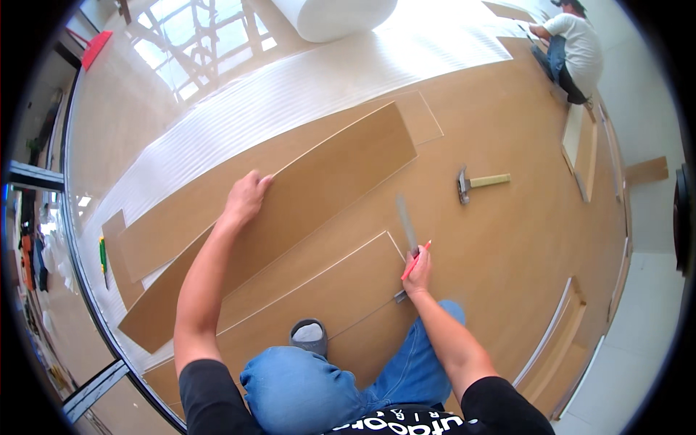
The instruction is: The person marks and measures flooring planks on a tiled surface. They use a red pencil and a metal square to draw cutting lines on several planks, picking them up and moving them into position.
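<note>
Laminate flooring work is shown from above. A loose plank [290, 210] lies slanted across the laid wooden floor [507, 246], and its upper edge is pressed by the left hand [246, 196], fingers curled over the rim and palm flat on the face, apparently so that the board is kept from sliding. In the right hand [418, 272], closed in a loose grip, a red pencil [415, 261] is held together with a grey metal square [406, 228], whose blade stands up from the hand over the end of a laid board, seemingly placed for marking. One hammer [478, 183] with a pale wooden handle lies well apart to the right, untouched. One white roll [333, 16] of underlay rests at the far end, with a ribbed sheet [290, 94] spread below it. One other person [576, 47] is seen at the far corner. One knee in blue jeans [297, 384] is raised between the arms.
</note>
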`<state>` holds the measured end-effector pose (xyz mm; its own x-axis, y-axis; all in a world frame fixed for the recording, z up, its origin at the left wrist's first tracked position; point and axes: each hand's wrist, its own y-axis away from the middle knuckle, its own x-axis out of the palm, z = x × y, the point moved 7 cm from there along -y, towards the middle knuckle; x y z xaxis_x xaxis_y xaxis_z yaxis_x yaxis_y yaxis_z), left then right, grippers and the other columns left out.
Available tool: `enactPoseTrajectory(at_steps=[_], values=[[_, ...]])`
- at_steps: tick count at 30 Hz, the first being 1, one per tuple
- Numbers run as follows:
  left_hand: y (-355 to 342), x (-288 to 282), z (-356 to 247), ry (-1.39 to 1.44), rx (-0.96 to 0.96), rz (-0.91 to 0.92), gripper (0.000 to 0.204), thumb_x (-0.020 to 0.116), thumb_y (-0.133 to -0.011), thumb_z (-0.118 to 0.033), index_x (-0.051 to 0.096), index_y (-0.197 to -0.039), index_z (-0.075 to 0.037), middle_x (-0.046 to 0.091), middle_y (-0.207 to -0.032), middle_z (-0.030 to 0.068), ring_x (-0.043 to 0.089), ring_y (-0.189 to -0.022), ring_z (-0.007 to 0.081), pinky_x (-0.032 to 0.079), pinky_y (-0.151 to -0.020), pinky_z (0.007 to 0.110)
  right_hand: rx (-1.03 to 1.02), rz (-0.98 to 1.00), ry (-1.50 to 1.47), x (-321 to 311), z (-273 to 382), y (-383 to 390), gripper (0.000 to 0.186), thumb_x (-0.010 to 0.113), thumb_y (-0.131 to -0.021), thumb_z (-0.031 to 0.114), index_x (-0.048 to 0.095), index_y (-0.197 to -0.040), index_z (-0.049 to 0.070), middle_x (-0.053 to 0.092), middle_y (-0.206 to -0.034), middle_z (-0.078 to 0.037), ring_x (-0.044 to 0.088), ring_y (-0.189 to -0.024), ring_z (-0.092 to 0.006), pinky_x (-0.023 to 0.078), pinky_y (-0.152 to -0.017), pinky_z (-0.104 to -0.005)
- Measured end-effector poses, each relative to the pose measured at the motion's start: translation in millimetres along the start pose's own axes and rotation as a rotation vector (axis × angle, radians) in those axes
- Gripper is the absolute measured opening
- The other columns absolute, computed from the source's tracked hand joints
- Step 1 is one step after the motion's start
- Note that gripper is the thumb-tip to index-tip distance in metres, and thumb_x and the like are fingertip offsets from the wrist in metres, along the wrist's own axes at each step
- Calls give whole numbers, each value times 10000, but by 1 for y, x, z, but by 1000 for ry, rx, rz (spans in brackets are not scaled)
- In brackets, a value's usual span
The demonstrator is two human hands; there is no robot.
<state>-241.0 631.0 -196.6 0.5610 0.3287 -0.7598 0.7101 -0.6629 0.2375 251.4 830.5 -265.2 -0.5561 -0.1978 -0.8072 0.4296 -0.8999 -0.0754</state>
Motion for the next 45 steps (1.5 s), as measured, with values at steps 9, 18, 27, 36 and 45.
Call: enactPoseTrajectory(at_steps=[9,18,27,36,45], values=[[-142,70,-147,318,306,-58,422,584,-1062,-426,700,-1145,-28,702,-1200,220,651,-1117,409,524,-973,498,-37,26,158,28,18,15,349,706,-959,147,560,-1261,50,602,-1036,-168,617,-965,-379,500,-843,-498],[46,-60,115,-27,96,-591,281,703,-972,-189,686,-1215,-49,667,-1093,134,632,-999,306,517,-907,430,-79,13,129,14,5,7,315,702,-977,131,571,-1242,20,592,-1002,-151,609,-923,-333,506,-823,-457],[203,23,70,350,-51,-165,344,770,-918,-165,654,-1203,-10,648,-1108,187,658,-1027,343,549,-912,439,-195,373,-68,65,190,-53,325,689,-977,114,634,-1293,67,639,-1034,-149,633,-940,-330,532,-847,-444],[164,93,11,35,225,-115,471,829,-832,-222,684,-1250,-60,694,-1142,104,660,-1051,310,543,-858,450,-164,511,-175,167,296,-35,526,753,-951,133,556,-1424,14,637,-1202,-230,647,-1095,-388,538,-915,-462],[154,77,32,-17,250,-313,344,845,-821,-241,762,-1134,-124,624,-1027,37,580,-978,248,488,-842,397,-107,459,-339,129,225,-16,502,686,-1009,112,525,-1466,-18,626,-1359,-208,622,-1298,-306,506,-1085,-405]])
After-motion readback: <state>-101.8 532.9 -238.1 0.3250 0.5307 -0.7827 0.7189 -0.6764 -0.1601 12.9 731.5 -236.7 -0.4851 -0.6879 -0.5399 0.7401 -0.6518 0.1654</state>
